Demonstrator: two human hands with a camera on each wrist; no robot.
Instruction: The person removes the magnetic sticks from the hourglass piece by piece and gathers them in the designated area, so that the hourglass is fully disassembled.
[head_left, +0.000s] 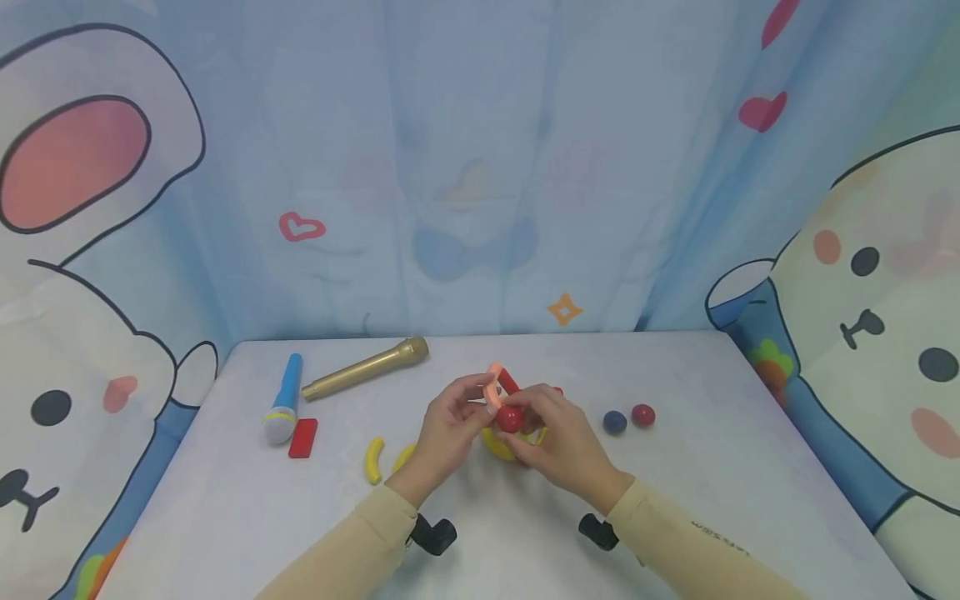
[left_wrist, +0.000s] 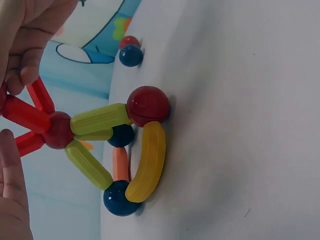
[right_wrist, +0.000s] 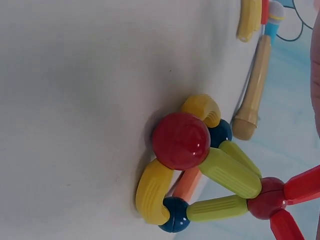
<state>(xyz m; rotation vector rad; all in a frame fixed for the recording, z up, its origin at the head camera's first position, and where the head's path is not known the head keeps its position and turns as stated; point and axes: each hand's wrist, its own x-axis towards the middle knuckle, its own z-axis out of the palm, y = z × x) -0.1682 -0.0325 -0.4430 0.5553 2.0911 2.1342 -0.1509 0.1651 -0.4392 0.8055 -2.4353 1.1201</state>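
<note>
Left grip (head_left: 450, 421) pinches a peach curved stick (head_left: 491, 392), while the right grip (head_left: 561, 432) pinches a red ball (head_left: 510, 418) just beside it. Below them a ball-and-stick frame stands on the bench (head_left: 750, 450): red sticks (left_wrist: 25, 115) meet at a red hub ball (left_wrist: 57, 131), and green sticks (left_wrist: 100, 118) slope from there to one dark red ball (left_wrist: 148, 105) and two blue balls (left_wrist: 121, 199), which yellow curved sticks (left_wrist: 151, 162) and a peach bar (left_wrist: 121, 164) link at the base. Left of the frame lie loose yellow pieces (head_left: 372, 461), a red block (head_left: 303, 438), a blue toy microphone (head_left: 285, 400) and a gold one (head_left: 365, 369); a dark blue ball (head_left: 615, 422) and another red ball (head_left: 643, 416) lie near each other on the right.
</note>
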